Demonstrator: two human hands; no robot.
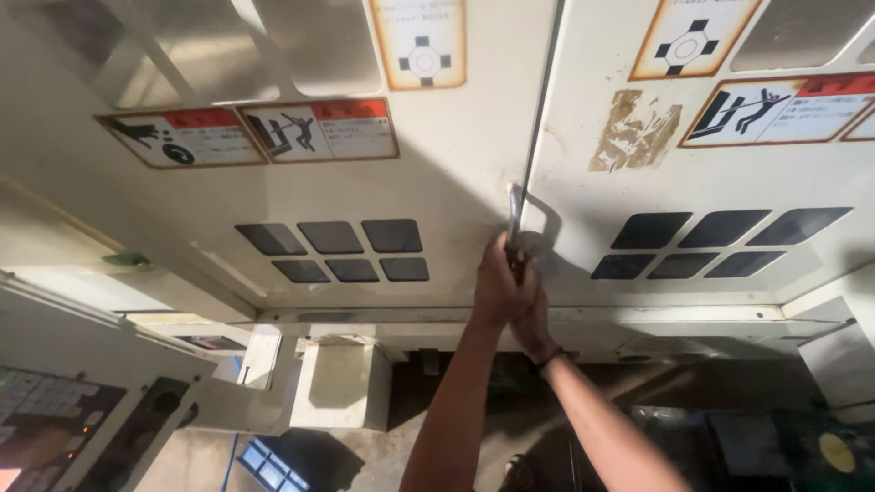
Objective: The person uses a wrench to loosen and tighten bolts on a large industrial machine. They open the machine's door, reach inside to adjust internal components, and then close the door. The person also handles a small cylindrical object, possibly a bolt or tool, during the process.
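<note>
Head view shows me both hands (515,287) clenched together, it seems, on the metal handle (516,214) straight ahead, its long axis upright along the door seam (544,82).

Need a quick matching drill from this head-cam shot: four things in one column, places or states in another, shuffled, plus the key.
Things
1. door handle
2. torn label patch
3. control panel
4. round yellow disc

Places or states
A. bottom left corner of the view
B. gripped by both hands, left hand and right hand
C. bottom right corner of the view
D. on the right door, brown and peeling

Pairs: 1-B, 2-D, 3-A, 4-C
</note>
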